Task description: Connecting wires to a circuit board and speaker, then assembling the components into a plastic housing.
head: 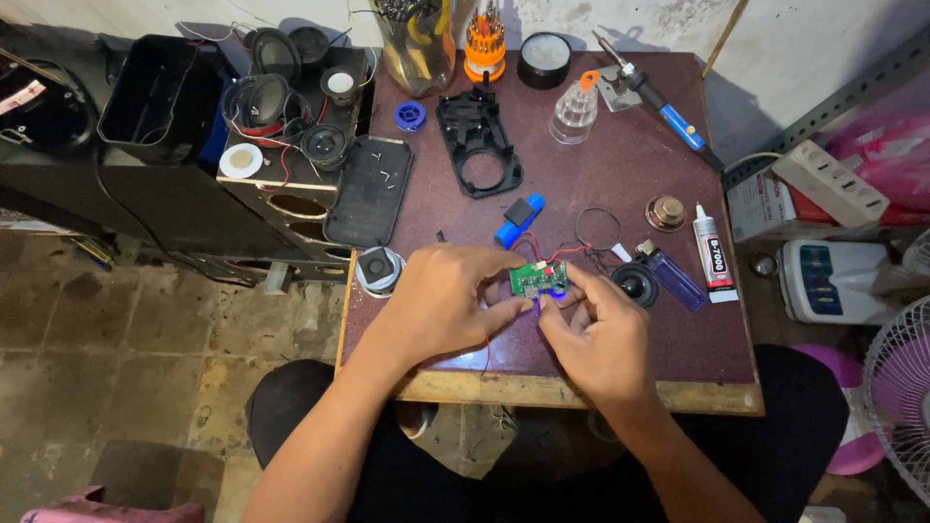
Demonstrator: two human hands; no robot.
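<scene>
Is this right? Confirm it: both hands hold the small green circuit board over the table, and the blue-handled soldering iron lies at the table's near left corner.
Not quite. Both hands, left hand and right hand, do hold the green circuit board over the table, but the head view shows the blue-handled soldering iron at the far right corner.

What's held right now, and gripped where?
A small green circuit board, pinched between both hands: left hand at its left edge, right hand at its right and lower edge.
</scene>
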